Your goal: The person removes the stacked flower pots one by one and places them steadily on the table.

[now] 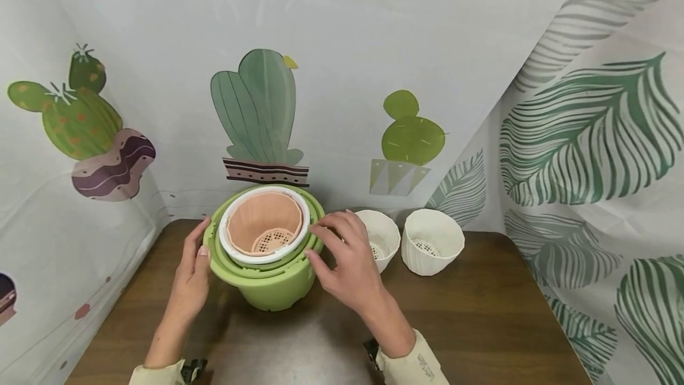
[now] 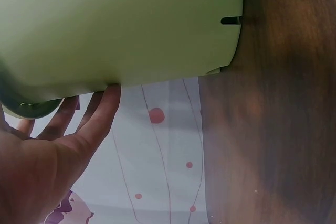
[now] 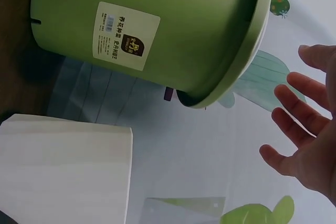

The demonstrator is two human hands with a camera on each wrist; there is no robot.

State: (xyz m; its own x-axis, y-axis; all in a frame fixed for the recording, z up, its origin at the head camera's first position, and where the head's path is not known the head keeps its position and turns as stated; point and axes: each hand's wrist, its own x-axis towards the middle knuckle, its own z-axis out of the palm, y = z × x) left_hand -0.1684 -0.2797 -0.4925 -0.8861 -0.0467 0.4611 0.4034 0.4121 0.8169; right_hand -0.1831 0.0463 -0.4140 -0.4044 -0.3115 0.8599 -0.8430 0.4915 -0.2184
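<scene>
A large green flowerpot [image 1: 278,292] stands upright on the table at left of centre, with a paper label [image 3: 126,36] on its side. Nested in it are more green rims, a white pot [image 1: 230,248] and, innermost, a peach pot [image 1: 265,212] with a perforated bottom. My left hand [image 1: 187,287] holds the outer green pot by its left edge, thumb near the rim and fingertips against the wall below it. At the right side of the stack, my right hand [image 1: 350,260] hovers with spread, slightly bent fingers, apart from the pot in the right wrist view.
Two white ribbed pots with holed bottoms stand right of the stack; the nearer pot [image 1: 386,233] is partly behind my right hand, the other pot [image 1: 433,242] beside it. A brown wooden table [image 1: 470,325] carries everything. Behind it hangs a cactus-and-leaf printed cloth [image 1: 342,76].
</scene>
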